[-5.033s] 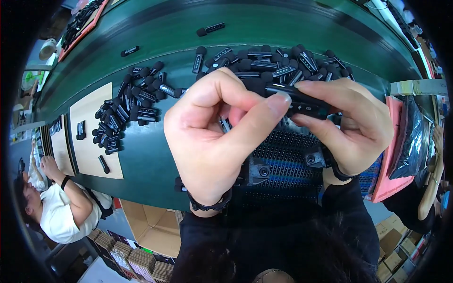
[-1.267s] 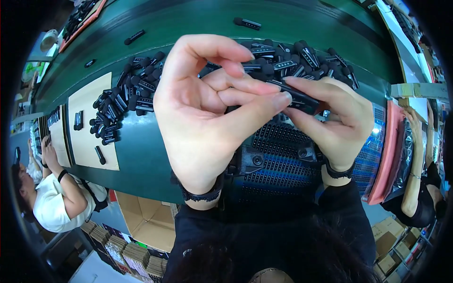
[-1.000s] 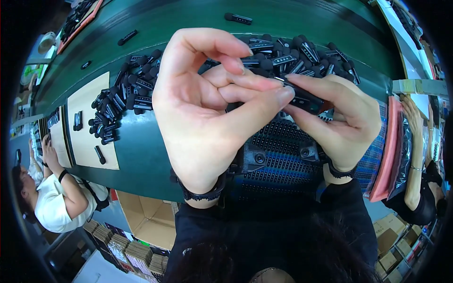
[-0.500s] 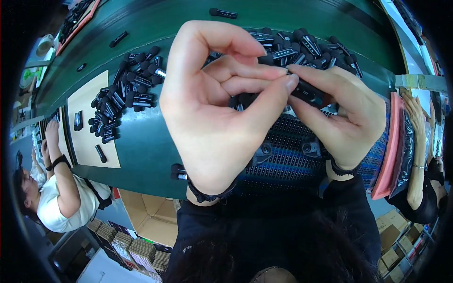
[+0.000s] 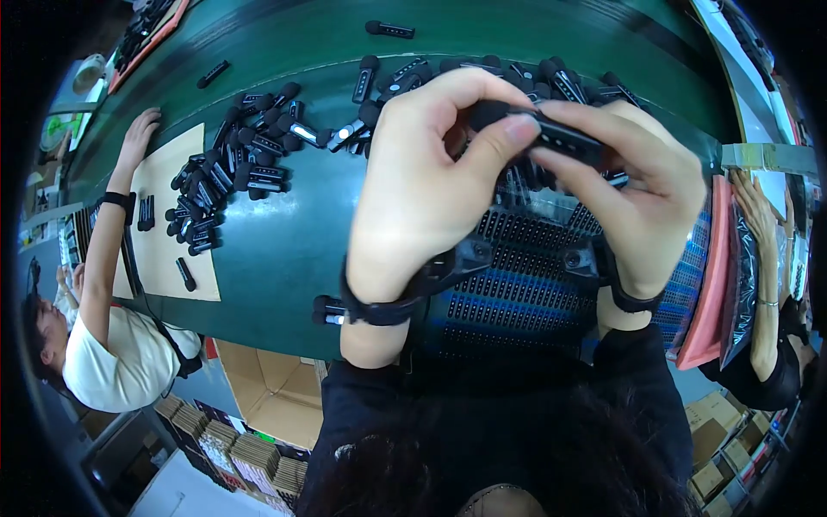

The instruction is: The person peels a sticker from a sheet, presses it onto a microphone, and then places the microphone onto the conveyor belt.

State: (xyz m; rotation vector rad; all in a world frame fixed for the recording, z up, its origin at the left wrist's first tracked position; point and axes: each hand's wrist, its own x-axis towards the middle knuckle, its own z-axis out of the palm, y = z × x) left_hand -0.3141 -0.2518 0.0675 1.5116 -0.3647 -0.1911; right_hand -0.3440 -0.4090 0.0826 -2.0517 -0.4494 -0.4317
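Both my hands meet above the workbench on one small black wireless clip-on microphone (image 5: 568,142). It is held nearly level, with a row of small marks along its side. My right hand (image 5: 650,194) pinches the microphone's body between thumb and fingers. Closed around the other end, my left hand (image 5: 413,189) has its thumb and fingers on a round black foam windscreen (image 5: 487,114). The left thumb partly covers where foam and body meet. Behind my hands lies a pile of similar microphones (image 5: 564,82), partly hidden.
A tray with rows of black parts (image 5: 517,297) lies under my wrists. More microphones (image 5: 207,185) are heaped at left beside a cardboard sheet (image 5: 164,267). A co-worker's arm (image 5: 103,241) reaches over that sheet. Another person's arm (image 5: 765,258) rests by a pink foam strip (image 5: 702,267) at right.
My left hand has turned and shifted right, and the foam windscreen now shows at the microphone's end. The co-worker at left has stretched an arm forward across the bench.
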